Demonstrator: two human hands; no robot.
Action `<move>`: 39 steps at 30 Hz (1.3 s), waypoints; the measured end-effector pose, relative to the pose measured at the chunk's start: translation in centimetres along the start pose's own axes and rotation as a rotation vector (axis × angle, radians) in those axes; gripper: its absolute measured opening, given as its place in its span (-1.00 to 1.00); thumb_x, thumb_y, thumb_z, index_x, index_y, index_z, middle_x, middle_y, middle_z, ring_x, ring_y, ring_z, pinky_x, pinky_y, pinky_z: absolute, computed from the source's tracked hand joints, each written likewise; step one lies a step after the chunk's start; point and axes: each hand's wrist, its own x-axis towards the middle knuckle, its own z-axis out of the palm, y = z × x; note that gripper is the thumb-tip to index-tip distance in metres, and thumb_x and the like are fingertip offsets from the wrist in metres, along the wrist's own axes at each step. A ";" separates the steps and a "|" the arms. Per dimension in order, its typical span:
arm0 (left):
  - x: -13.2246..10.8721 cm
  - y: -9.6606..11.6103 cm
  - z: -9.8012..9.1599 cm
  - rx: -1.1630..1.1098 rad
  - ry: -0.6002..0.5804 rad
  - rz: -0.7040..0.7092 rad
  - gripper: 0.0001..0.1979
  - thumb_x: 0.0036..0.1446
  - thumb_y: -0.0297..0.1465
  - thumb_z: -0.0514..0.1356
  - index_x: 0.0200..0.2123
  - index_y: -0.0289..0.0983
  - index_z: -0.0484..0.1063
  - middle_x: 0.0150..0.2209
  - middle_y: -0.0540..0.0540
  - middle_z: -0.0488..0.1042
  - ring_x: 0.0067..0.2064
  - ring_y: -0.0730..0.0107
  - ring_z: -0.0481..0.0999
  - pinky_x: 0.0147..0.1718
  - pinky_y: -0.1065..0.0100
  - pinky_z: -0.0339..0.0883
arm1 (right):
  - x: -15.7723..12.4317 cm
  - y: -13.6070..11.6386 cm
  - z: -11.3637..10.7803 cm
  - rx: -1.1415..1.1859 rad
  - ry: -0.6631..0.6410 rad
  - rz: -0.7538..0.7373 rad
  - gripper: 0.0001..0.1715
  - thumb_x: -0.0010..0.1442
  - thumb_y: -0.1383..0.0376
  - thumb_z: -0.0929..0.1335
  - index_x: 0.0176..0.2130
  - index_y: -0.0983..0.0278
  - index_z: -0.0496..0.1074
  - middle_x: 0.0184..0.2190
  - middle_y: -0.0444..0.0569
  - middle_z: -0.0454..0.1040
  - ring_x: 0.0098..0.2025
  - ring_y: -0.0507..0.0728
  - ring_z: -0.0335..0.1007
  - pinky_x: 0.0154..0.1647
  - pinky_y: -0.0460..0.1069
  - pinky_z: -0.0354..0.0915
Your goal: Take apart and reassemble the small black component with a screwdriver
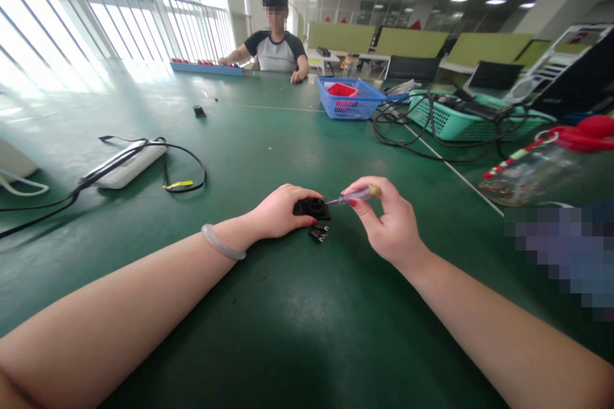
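Near the middle of the green table (297, 313), my left hand (283, 211) grips a small black device (315, 207) between thumb and fingers, holding it on the table top. A screwdriver (357, 195) with a clear purplish handle is pinched in the fingers of my right hand (391, 220). Its thin tip points left and reaches the right side of the black device; whether it touches is too small to tell. Just below the device lies a small black part with metal prongs (318, 232).
A white box (132, 166) with a black strap lies left. Ahead are a blue basket (352, 108), a green basket (444, 121) with black cables, and a seated person (277, 51) by a blue tray (206, 68). A red-capped bottle (522, 172) stands right.
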 end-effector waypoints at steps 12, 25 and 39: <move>0.1 0.1 -0.1 -0.004 -0.015 -0.003 -0.54 0.01 -0.29 0.31 0.03 -0.18 0.44 -0.06 -0.08 0.55 -0.03 0.22 0.48 0.06 0.20 0.26 | -0.4 -0.6 -0.3 0.155 0.201 0.043 -0.88 0.29 0.23 0.28 -0.13 0.14 0.33 -0.24 -0.04 0.46 -0.18 0.17 0.45 -0.09 0.12 0.35; -0.2 0.2 0.2 0.069 -0.007 0.002 -0.51 0.05 -0.27 0.29 0.07 -0.22 0.39 -0.03 -0.14 0.52 0.00 0.18 0.45 0.06 0.17 0.26 | 0.1 -0.9 -0.1 0.020 -0.157 -0.013 -0.91 0.23 0.21 0.36 -0.23 0.16 0.40 -0.28 -0.08 0.52 -0.19 0.17 0.43 -0.08 0.11 0.29; -0.2 0.3 0.2 0.083 0.008 0.003 -0.52 0.08 -0.25 0.26 0.09 -0.21 0.39 -0.03 -0.12 0.52 -0.01 0.20 0.46 0.07 0.18 0.26 | -0.5 -0.4 -0.3 0.075 -0.021 -0.052 -0.93 0.25 0.24 0.31 -0.20 0.14 0.36 -0.25 -0.02 0.47 -0.14 0.22 0.42 -0.01 0.21 0.30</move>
